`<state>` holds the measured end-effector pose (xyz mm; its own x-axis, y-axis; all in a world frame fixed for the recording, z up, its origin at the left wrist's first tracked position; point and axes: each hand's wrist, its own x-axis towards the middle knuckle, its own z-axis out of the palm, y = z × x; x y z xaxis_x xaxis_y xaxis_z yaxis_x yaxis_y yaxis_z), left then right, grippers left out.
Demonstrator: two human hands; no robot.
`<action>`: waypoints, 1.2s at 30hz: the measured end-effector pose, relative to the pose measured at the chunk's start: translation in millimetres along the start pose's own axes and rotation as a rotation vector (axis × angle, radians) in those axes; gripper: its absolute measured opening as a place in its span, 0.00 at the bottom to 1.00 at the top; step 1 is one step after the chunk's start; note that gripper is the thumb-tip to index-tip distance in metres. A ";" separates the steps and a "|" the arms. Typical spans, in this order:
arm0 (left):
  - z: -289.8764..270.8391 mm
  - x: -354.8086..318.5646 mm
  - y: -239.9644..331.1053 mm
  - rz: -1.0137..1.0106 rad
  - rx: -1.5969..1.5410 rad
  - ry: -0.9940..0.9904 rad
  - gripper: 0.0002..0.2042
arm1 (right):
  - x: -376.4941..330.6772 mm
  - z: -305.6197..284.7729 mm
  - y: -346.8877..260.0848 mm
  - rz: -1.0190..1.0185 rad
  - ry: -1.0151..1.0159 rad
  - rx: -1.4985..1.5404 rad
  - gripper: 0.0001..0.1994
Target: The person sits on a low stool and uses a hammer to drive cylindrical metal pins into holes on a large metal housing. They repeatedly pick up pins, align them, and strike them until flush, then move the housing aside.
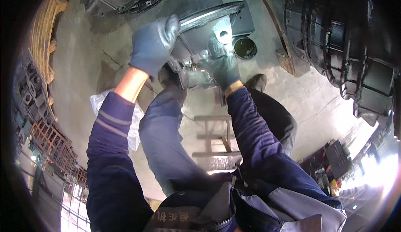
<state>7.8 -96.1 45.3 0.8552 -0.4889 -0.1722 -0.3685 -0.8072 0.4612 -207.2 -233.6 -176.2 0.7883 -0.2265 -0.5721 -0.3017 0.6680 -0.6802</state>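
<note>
At frame centre, the gloved right hand (pixel 225 70) closes its fingers on a crumpled clear plastic bag (pixel 196 76) pressed against a dark metal casting (pixel 217 27). Just up and left, the gloved left hand (pixel 153 44) grips the casting's bright machined edge. That edge could cut a glove or the part could shift. Beyond lies a dusty concrete floor (pixel 83 65), with stacked black castings (pixel 351 52) at right.

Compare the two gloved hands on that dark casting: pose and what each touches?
The left hand sits higher, fingers wrapped over the end of the bright machined rim of the dark casting; the right hand sits lower, pressed near the round bore. The left wrist shows bare skin well past the cuff; the right shows only a thin strip. Both wear dark grey gloves and navy sleeves.
</note>
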 end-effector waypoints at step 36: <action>6.3 3.4 -5.6 0.025 -0.040 0.014 0.18 | -4.5 70.2 -48.3 -0.135 0.205 -0.824 0.34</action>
<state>10.5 -95.4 36.7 0.8511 -0.5036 -0.1482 -0.3752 -0.7810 0.4993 -158.6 -215.1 -108.7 0.7569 -0.4433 -0.4802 -0.5682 -0.0833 -0.8187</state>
